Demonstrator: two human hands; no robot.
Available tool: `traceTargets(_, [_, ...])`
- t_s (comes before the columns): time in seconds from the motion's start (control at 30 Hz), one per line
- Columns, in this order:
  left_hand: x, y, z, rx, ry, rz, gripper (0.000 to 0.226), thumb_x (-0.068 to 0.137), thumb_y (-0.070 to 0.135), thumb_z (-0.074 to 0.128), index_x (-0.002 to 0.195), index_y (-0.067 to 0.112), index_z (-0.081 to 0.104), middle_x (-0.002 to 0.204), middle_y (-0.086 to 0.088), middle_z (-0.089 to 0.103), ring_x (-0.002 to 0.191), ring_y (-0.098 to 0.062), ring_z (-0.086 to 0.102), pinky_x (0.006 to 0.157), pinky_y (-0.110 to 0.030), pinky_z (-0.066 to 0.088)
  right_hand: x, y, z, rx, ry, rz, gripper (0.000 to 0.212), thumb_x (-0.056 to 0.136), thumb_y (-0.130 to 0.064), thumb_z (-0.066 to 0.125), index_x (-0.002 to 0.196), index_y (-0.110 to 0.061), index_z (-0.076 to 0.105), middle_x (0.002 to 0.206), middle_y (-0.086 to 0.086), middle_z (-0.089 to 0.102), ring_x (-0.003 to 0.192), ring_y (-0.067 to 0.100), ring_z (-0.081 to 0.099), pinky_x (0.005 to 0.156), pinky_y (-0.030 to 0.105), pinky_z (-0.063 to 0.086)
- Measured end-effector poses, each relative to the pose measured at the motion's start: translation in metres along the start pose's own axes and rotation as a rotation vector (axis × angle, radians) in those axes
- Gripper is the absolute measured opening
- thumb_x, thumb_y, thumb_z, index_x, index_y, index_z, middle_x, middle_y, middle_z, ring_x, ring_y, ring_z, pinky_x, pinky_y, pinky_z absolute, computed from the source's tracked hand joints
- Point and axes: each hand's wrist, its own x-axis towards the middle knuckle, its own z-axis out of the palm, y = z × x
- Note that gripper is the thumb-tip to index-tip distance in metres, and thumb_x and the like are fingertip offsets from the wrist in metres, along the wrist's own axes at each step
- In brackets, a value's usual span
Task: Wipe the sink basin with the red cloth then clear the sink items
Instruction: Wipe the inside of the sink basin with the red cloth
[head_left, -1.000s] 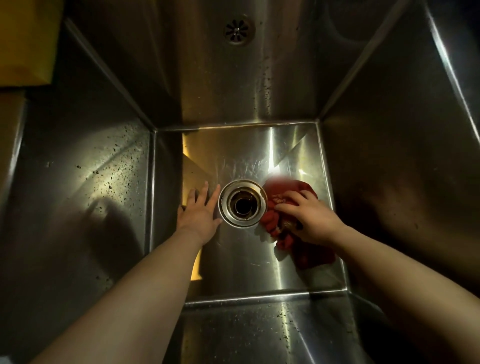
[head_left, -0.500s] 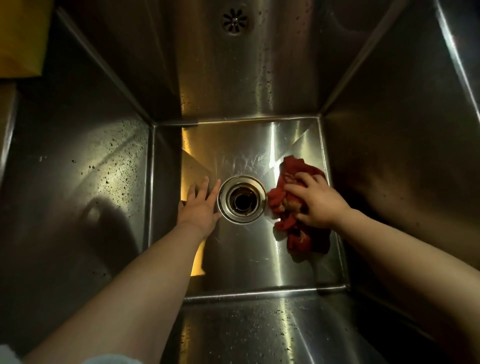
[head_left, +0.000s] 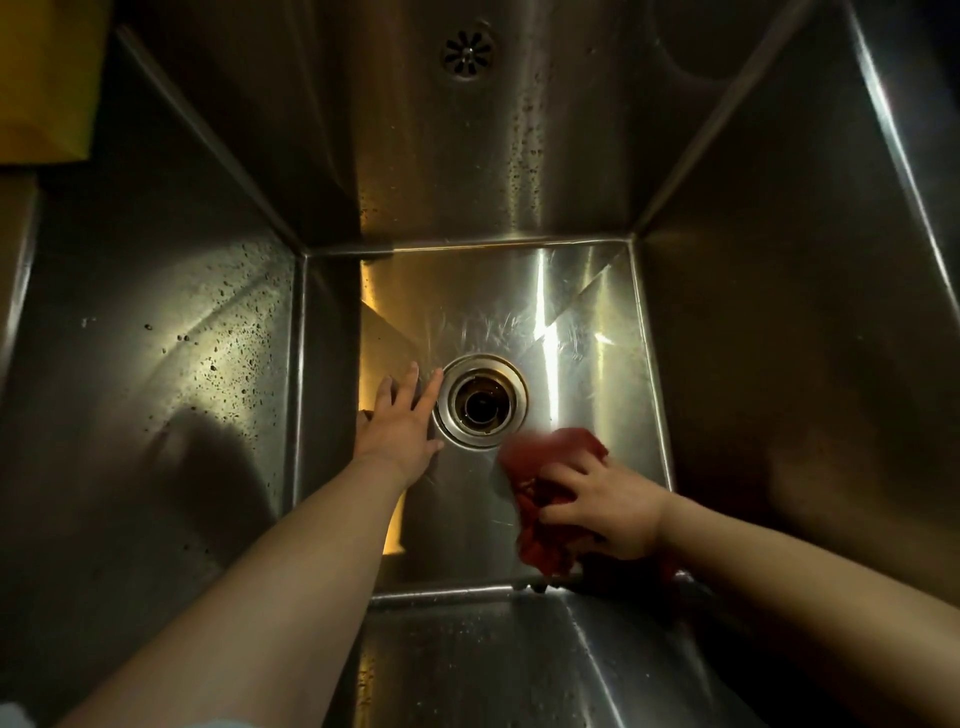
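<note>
Head view: Looking straight down into a deep stainless steel sink basin (head_left: 587, 322), a person wipes its floor with a red cloth (head_left: 540, 499) bunched under the right hand (head_left: 608, 512) at lower right of centre in the frame. The fingers are curled down into the fabric, gripping and pressing it against the metal just below and right of the drain (head_left: 482, 401); the cloth's upper edge is blurred, which suggests it is in motion. Its lower end lies close to the seam where the floor meets the near wall.

The left hand (head_left: 402, 423) rests flat on the basin floor at centre frame, fingers spread and extended, holding nothing, its fingertips touching or nearly touching the left rim of the drain. It reads as a brace.

Dark specks and droplets dot the left wall (head_left: 218, 353) and the far wall below the overflow grille (head_left: 467, 52) at top centre. A yellow object (head_left: 47, 78) sits outside the basin at upper left; what it is cannot be told.

The wiping step appears to be in hand, with clearing not yet begun; no loose items show in the basin. The next move likely calls for carrying the cloth across the floor's left half, where the bracing hand would have to lift, then up the speckled walls.
</note>
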Motion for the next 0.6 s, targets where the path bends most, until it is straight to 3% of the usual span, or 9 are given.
traceTargets(0.17, [-0.001,-0.003,0.0,0.013,-0.004,0.009,0.088,0.09,0.045,0.054,0.146,0.038,-0.014,0.157,0.006,-0.019,0.145,-0.029,-0.011,0.113,-0.055,0.019,0.016,-0.016,0.003,0.092,0.131,0.084,0.053,0.084,-0.049,0.054,0.132,-0.042,0.034,0.146,0.003,0.022,0.131,0.032,0.022,0.101,0.047,0.035])
traceTargets(0.43, [-0.002,-0.008,-0.004,0.036,0.009,0.05,0.085,0.092,0.045,0.051,0.147,0.037,-0.014,0.158,0.006,-0.013,0.145,-0.027,-0.006,0.113,-0.053,0.02,0.064,-0.038,-0.008,0.557,0.592,0.567,0.064,0.07,-0.038,0.071,0.127,-0.04,0.04,0.138,-0.002,0.026,0.124,0.029,0.029,0.097,0.048,0.042])
traceTargets(0.53, [0.0,-0.01,-0.007,0.029,0.024,0.065,0.075,0.096,0.04,0.044,0.147,0.038,-0.012,0.159,0.007,-0.009,0.145,-0.026,-0.003,0.113,-0.052,0.021,0.067,-0.032,-0.012,0.61,0.637,0.572,0.076,0.064,-0.059,0.069,0.13,-0.044,0.034,0.138,-0.008,0.025,0.125,0.022,0.029,0.098,0.043,0.042])
traceTargets(0.6, [0.0,-0.012,-0.008,0.025,0.039,0.081,0.068,0.099,0.039,0.037,0.147,0.038,-0.01,0.159,0.006,-0.006,0.145,-0.027,0.0,0.113,-0.052,0.023,0.058,-0.018,-0.017,0.564,0.653,0.536,0.084,0.059,-0.081,0.057,0.131,-0.045,0.033,0.138,-0.013,0.029,0.123,0.015,0.034,0.089,0.037,0.042])
